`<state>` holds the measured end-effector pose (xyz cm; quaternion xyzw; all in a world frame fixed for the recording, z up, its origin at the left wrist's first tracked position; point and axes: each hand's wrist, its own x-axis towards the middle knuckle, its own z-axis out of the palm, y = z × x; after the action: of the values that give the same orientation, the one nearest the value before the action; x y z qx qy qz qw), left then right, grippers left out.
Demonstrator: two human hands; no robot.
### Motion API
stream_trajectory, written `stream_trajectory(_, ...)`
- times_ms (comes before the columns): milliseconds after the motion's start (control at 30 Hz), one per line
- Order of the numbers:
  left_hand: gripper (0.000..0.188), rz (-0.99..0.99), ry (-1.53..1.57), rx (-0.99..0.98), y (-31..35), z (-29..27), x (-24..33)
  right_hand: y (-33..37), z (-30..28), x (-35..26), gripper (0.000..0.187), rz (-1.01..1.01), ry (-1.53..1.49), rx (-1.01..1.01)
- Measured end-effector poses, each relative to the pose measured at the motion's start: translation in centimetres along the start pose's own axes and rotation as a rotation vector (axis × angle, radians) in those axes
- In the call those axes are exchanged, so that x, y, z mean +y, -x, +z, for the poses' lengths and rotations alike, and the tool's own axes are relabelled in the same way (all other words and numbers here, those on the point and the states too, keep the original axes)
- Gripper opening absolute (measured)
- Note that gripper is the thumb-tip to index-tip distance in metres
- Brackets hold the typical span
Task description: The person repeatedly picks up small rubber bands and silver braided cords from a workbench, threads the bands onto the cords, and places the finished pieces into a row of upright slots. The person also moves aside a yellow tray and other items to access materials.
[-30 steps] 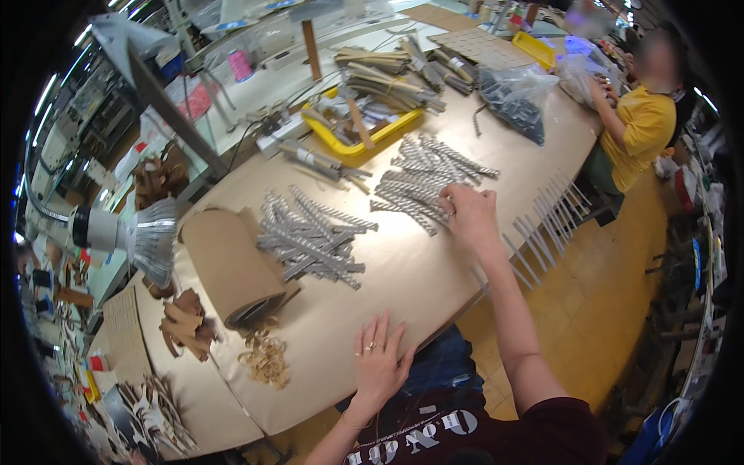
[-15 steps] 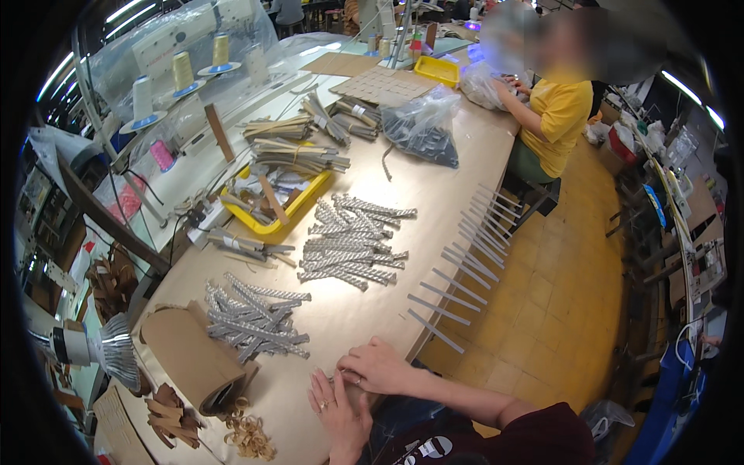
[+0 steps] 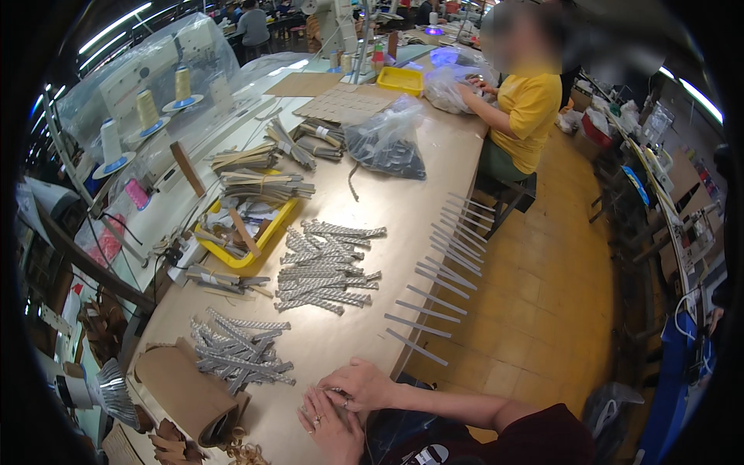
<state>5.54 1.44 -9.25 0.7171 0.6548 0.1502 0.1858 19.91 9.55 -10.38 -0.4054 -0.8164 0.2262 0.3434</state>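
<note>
My left hand (image 3: 332,428), with a ring on one finger, rests near the table's front edge. Against its fingertips, my right hand (image 3: 359,385) curls in from the right. Both sets of fingers close around something small and greyish, mostly hidden by them. Just left of my hands lies a loose heap of silver-grey braided strips (image 3: 242,350). Farther up the table is a neater pile of similar braided strips (image 3: 325,267). Several flat grey strips (image 3: 428,314) lie in a row across the right table edge, their ends sticking out over it.
A curled brown sheet (image 3: 190,391) lies at the lower left by brown scraps (image 3: 172,446). Beyond stand a yellow tray (image 3: 267,246), bundled strips (image 3: 267,186) and a clear bag of dark pieces (image 3: 387,147). A person in a yellow shirt (image 3: 529,116) sits at the far right side.
The whole view has shifted, so the table and piles appear farther left and lower. My hands stay together in nearly the same pose, with slight finger movement.
</note>
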Motion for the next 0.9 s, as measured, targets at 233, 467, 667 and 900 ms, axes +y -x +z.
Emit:
stream_trajectory(233, 0.069, 0.028, -0.072, 0.028, -0.2, 0.2, -0.3, 0.1, 0.5, 0.2, 0.022, 0.017, -0.033, 0.017)
stream_trajectory(467, 0.064, 0.073, -0.173, 0.068, 0.0, 0.5, -0.7, 0.2, 0.9, 0.3, 0.023, 0.030, -0.066, 0.055)
stream_trajectory(667, 0.065, 0.102, -0.169, 0.095, 0.2, 1.0, -1.3, 0.2, 0.9, 0.2, 0.023, 0.019, -0.068, 0.058)
stream_trajectory(900, 0.065, 0.085, -0.171, 0.109, 0.5, 1.2, -1.6, 0.2, 0.6, 0.2, 0.025, 0.058, -0.092, -0.001)
